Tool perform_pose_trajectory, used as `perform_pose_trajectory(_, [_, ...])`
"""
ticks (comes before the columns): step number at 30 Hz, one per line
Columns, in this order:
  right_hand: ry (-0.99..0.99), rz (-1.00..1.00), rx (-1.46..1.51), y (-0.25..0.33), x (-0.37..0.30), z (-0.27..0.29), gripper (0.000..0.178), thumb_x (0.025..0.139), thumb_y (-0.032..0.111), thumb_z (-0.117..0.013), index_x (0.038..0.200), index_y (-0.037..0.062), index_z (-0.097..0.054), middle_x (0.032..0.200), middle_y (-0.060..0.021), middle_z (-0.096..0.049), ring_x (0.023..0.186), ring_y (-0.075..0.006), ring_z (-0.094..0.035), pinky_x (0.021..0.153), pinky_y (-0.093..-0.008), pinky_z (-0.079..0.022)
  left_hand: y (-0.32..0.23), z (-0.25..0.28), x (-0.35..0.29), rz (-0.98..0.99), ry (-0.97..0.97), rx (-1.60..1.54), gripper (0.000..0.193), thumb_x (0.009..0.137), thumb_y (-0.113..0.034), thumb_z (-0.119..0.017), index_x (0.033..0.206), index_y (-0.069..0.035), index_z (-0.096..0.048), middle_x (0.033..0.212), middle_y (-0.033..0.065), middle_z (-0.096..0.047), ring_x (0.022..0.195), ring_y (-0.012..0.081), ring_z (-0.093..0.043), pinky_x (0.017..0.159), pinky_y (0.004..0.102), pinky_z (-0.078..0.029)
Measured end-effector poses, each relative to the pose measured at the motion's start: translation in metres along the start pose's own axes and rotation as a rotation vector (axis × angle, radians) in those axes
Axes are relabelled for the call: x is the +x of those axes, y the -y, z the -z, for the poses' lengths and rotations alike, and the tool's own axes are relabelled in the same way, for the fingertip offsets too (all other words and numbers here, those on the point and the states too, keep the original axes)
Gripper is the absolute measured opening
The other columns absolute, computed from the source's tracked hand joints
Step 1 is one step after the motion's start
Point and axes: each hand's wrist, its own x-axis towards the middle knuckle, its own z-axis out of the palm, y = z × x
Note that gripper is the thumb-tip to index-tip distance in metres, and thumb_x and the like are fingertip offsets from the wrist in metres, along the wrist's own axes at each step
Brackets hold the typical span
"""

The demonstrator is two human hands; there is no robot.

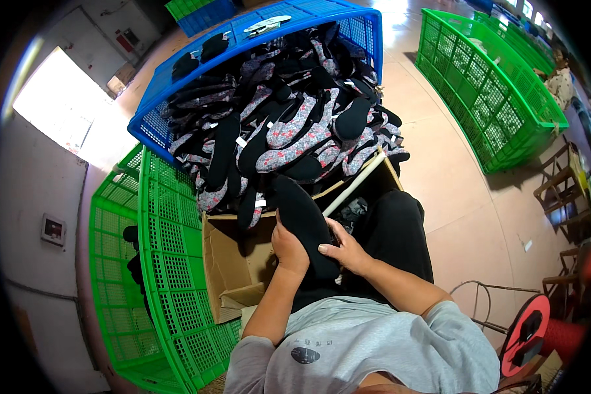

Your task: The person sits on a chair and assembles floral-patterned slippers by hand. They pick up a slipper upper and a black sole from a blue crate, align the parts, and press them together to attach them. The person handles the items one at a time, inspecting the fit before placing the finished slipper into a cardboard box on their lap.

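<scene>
A black-soled slipper (300, 213) is held between my two hands in front of my lap, its sole facing up and its toe pointing away from me. My left hand (289, 251) wraps around its left side. On the right edge, my right hand (345, 249) grips with the thumb lying across the sole. Just beyond is a big heap of similar slippers (289, 128), with black soles and grey-and-red flowered fabric. They spill out of a tilted blue plastic crate (373, 46) toward me.
Below the heap stands an open cardboard box (224, 259), with a white bar (354, 185) across its right side. Green crates (167, 262) stand at my left, and another green crate (486, 98) is at the far right. A red reel (526, 333) sits at lower right, near wooden stools (561, 177).
</scene>
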Motion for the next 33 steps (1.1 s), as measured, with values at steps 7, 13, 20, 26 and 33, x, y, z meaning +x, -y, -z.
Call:
perform_pose_trajectory(7, [-0.092,-0.254,0.498,0.021,-0.007,0.0,0.049,0.098,0.026,-0.06,0.14,0.0037,-0.047,0.124,-0.0073,-0.059,0.11,-0.0158,-0.057,0.097,-0.0307,-0.046,-0.034,0.026,0.002,-0.248,0.308,0.36,0.045,0.074,0.004,-0.063,0.118,0.0,-0.061,0.127,0.0209,-0.053,0.109,0.0412,-0.056,0.089,0.0466,-0.05])
perform_pose_trajectory(13, [-0.116,-0.324,0.505,0.026,-0.003,0.001,0.045,0.1,0.035,-0.055,0.134,0.0056,-0.051,0.117,-0.0065,-0.061,0.104,-0.0152,-0.06,0.091,-0.0292,-0.049,-0.038,0.029,0.0,-0.571,0.088,0.089,0.032,0.076,0.004,-0.065,0.108,0.001,-0.064,0.106,0.0147,-0.062,0.099,0.034,-0.06,0.089,0.0428,-0.049])
perform_pose_trajectory(20, [-0.138,-0.338,0.471,0.028,-0.003,0.009,0.04,0.1,0.036,-0.056,0.125,0.0052,-0.055,0.104,-0.0043,-0.064,0.092,-0.0125,-0.062,0.082,-0.0274,-0.052,-0.038,0.035,-0.01,-0.081,0.809,-0.441,0.023,0.099,-0.02,-0.058,0.1,0.002,-0.061,0.076,0.0116,-0.059,0.069,0.0188,-0.059,0.067,0.0311,-0.047])
perform_pose_trajectory(26, [-0.109,-0.306,0.46,0.028,-0.003,0.004,0.035,0.099,0.032,-0.057,0.122,0.0045,-0.059,0.104,-0.0044,-0.065,0.09,-0.0122,-0.062,0.081,-0.0271,-0.051,-0.051,0.034,-0.016,-0.104,1.06,-0.015,0.044,0.081,-0.039,-0.076,0.083,0.003,-0.067,0.075,0.0211,-0.065,0.071,0.034,-0.065,0.067,0.0418,-0.051])
perform_pose_trajectory(33, [-0.18,-0.334,0.435,0.019,0.001,0.008,0.039,0.099,0.033,-0.058,0.127,0.0047,-0.057,0.107,-0.0044,-0.065,0.091,-0.0117,-0.062,0.082,-0.026,-0.051,-0.05,0.027,-0.034,-0.225,0.817,0.086,0.039,0.085,-0.036,-0.071,0.083,0.003,-0.066,0.076,0.0238,-0.066,0.074,0.0419,-0.064,0.068,0.048,-0.051])
